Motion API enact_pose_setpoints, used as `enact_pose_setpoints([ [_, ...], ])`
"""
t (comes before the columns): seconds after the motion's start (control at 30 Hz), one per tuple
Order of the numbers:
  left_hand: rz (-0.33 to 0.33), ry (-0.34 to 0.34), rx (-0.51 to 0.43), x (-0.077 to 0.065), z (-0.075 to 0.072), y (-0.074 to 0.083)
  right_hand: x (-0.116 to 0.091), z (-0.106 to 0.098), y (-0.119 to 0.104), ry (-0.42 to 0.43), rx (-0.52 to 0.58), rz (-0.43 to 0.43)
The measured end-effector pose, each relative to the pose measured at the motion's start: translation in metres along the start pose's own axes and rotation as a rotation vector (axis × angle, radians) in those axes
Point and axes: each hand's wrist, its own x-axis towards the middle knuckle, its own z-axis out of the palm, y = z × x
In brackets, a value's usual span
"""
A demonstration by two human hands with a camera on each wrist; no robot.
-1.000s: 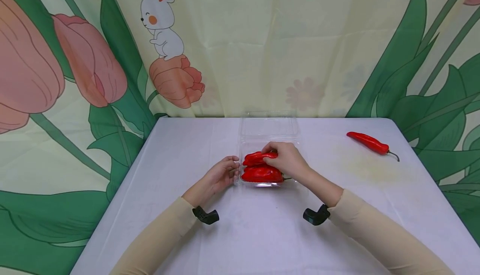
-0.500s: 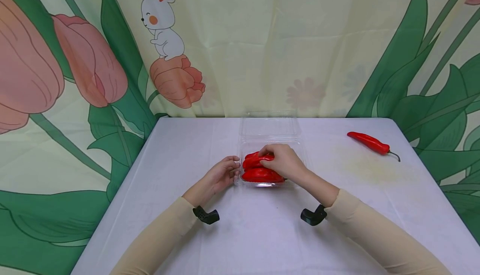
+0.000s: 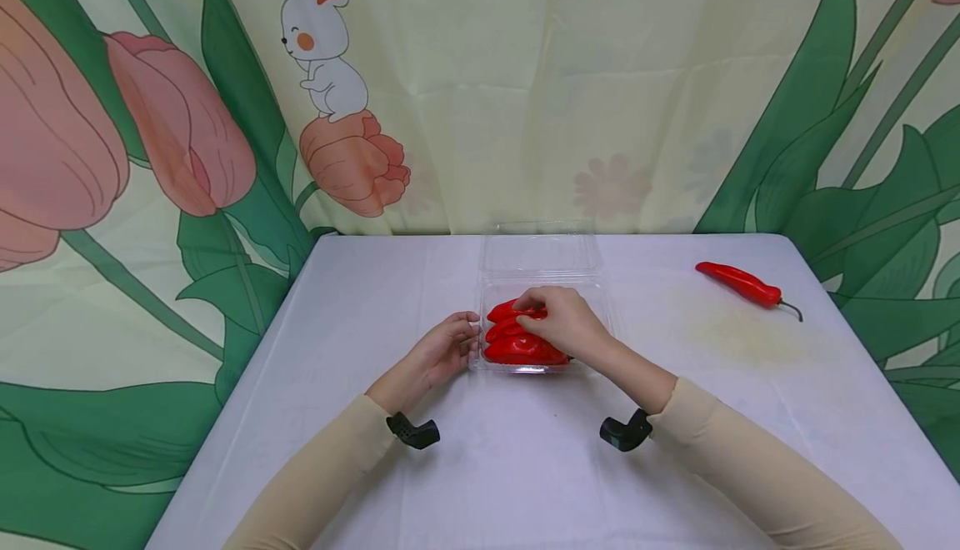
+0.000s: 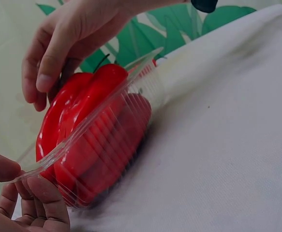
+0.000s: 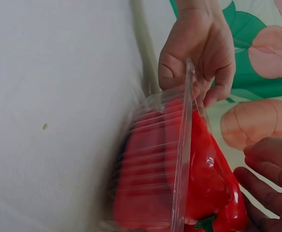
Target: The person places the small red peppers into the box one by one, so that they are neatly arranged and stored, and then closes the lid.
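A clear plastic clamshell box (image 3: 525, 369) stands mid-table, its base holding several red peppers (image 3: 525, 348) side by side. Its lid (image 3: 540, 254) lies folded back, away from me. My left hand (image 3: 444, 348) pinches the left rim of the box, with thumb above and fingers below in the left wrist view. From the right, my right hand (image 3: 564, 317) reaches over the box, thumb and fingers around the farther red pepper (image 3: 501, 312). The pepper's right part is hidden by the right hand. A green stem (image 5: 206, 224) shows in the right wrist view.
One more long red pepper (image 3: 738, 283) with a curved stem lies at the back right of the white tablecloth (image 3: 420, 483). Behind the table hangs a curtain (image 3: 510, 92) printed with tulips and a rabbit.
My right hand has moved slightly left, with the farther pepper settling into the box; the peppers now show as separate rows. The left hand stays at the rim.
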Motion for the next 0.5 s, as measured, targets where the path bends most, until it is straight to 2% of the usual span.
enact_pose_setpoints([
  [0.5, -0.006, 0.018, -0.009, -0.0003, 0.0014, -0.0009, -0.0023, -0.0061, 0.0053, 0.015, 0.012, 0.008],
])
